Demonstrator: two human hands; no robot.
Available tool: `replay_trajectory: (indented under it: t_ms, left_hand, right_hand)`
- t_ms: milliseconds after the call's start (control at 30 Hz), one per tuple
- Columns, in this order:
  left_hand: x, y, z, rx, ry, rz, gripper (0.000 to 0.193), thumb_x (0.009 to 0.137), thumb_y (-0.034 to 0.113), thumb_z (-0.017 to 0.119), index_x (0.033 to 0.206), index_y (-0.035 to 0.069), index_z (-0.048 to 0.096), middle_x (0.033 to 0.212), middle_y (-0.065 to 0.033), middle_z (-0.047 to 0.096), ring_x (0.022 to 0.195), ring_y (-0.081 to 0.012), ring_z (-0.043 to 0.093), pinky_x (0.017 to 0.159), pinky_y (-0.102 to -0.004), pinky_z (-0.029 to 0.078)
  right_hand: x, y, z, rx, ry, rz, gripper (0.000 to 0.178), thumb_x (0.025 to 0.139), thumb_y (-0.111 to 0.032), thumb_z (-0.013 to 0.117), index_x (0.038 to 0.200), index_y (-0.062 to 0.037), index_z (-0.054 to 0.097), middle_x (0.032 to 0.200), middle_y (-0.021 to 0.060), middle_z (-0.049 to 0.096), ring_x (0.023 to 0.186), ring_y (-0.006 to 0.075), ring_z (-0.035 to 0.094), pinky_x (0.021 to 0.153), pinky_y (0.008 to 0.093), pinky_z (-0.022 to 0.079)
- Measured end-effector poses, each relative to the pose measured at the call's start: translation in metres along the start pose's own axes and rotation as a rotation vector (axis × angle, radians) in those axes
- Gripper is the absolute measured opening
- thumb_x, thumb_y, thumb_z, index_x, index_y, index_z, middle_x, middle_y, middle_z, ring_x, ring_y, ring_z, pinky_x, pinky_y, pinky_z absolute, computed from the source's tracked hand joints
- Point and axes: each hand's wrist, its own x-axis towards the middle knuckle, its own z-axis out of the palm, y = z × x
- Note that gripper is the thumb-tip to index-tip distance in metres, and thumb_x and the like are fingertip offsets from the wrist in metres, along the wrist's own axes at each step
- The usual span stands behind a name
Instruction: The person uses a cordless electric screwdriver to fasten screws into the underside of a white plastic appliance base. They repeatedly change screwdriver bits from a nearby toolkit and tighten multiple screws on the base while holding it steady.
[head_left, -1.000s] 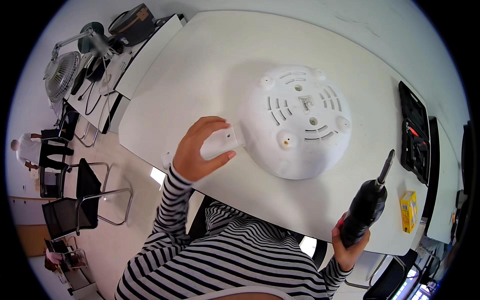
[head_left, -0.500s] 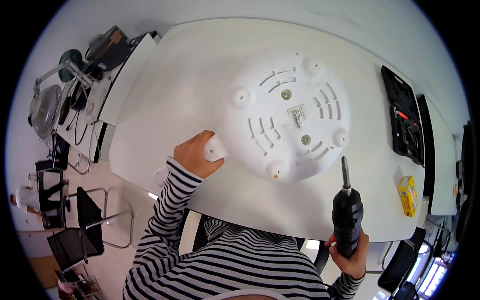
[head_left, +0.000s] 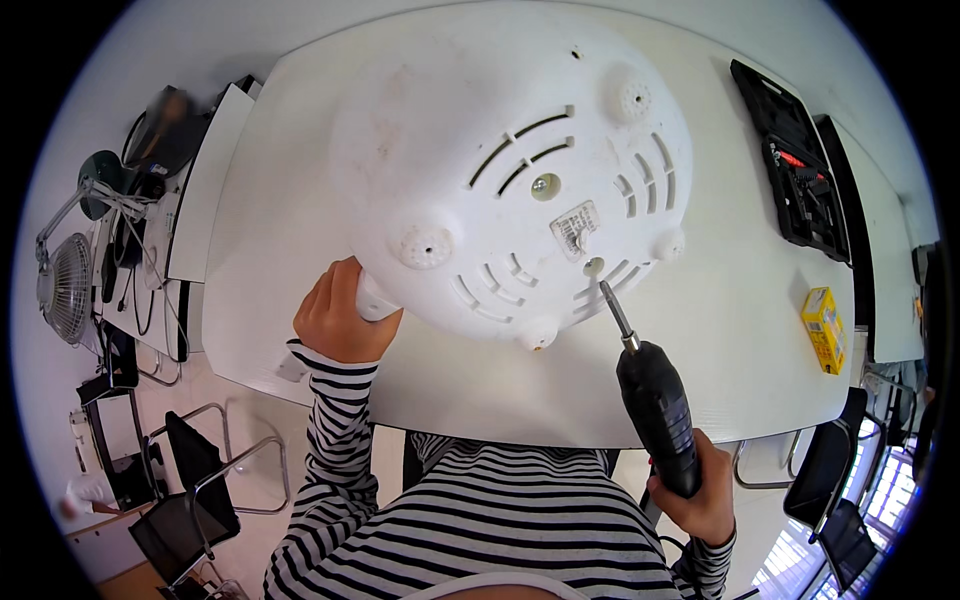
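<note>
A round white plastic appliance (head_left: 400,140) is held tilted above the table, its underside facing me. That underside has curved vent slots, several round feet, a torn label (head_left: 575,230) and two recessed screw holes. My left hand (head_left: 345,315) is closed around the white handle (head_left: 375,298) at its lower left. In my right hand (head_left: 708,500) is a black electric screwdriver (head_left: 655,410), held from below. Its metal bit (head_left: 616,310) points up and left, with the tip just below the lower screw hole (head_left: 594,266); whether it touches the plastic I cannot tell.
The white table (head_left: 480,400) spreads under the appliance. At its right lie an open black tool case (head_left: 800,180) and a yellow box (head_left: 823,330). A side desk on the left bears a fan (head_left: 65,290) and cables. Black chairs (head_left: 200,470) stand around.
The appliance has tilted, its far left part rising closer to me. My right hand has brought the screwdriver left, its bit now near the lower screw hole. My left hand keeps its grip.
</note>
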Motion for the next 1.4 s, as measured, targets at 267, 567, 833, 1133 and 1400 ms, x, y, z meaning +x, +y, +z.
replay_trajectory:
  t_ms: [267, 567, 833, 1133, 1400]
  left_hand:
    - [-0.001, 0.005, -0.003, -0.008, 0.007, -0.002, 0.043, 0.049, 0.015, 0.075, 0.085, 0.007, 0.053, 0.069, -0.0049, 0.056, 0.057, -0.0233, 0.056, 0.048, -0.0300, 0.045]
    - [-0.003, 0.004, -0.005, 0.015, 0.034, 0.030, 0.044, 0.048, 0.017, 0.075, 0.085, 0.007, 0.054, 0.068, -0.0041, 0.055, 0.055, -0.0210, 0.054, 0.047, -0.0283, 0.044]
    - [-0.008, 0.000, -0.002, 0.004, 0.039, 0.045, 0.045, 0.048, 0.017, 0.076, 0.087, 0.007, 0.054, 0.070, -0.0041, 0.056, 0.056, -0.0208, 0.055, 0.048, -0.0278, 0.044]
    - [-0.009, -0.007, -0.005, -0.116, -0.259, -0.114, 0.042, 0.052, 0.017, 0.071, 0.090, 0.005, 0.055, 0.076, -0.0090, 0.061, 0.064, -0.0267, 0.059, 0.054, -0.0321, 0.047]
    - [-0.005, -0.019, 0.008, -0.341, -0.647, -0.235, 0.038, 0.056, 0.020, 0.065, 0.088, 0.003, 0.056, 0.070, -0.0130, 0.061, 0.064, -0.0303, 0.060, 0.060, -0.0348, 0.048]
  right_hand:
    - [0.003, -0.002, 0.006, -0.008, 0.045, -0.050, 0.037, 0.058, -0.009, 0.065, 0.090, 0.0031, 0.050, 0.061, 0.0111, 0.054, 0.049, 0.0215, 0.051, 0.051, 0.0286, 0.042]
    - [-0.003, -0.009, 0.009, 0.018, 0.018, 0.025, 0.036, 0.058, -0.009, 0.065, 0.088, 0.0030, 0.051, 0.060, 0.0100, 0.054, 0.048, 0.0195, 0.051, 0.050, 0.0277, 0.042]
    - [-0.008, -0.011, 0.012, 0.028, 0.037, 0.038, 0.034, 0.058, -0.009, 0.065, 0.086, 0.0029, 0.050, 0.058, 0.0094, 0.053, 0.046, 0.0187, 0.050, 0.048, 0.0271, 0.041]
    - [-0.007, -0.004, 0.020, 0.130, 0.035, 0.007, 0.032, 0.057, -0.008, 0.065, 0.085, 0.0018, 0.052, 0.059, 0.0066, 0.053, 0.048, 0.0148, 0.048, 0.050, 0.0251, 0.040]
    - [-0.006, 0.006, 0.024, 0.267, -0.042, -0.027, 0.036, 0.055, -0.009, 0.066, 0.088, 0.0012, 0.054, 0.065, 0.0070, 0.056, 0.055, 0.0145, 0.051, 0.056, 0.0245, 0.042]
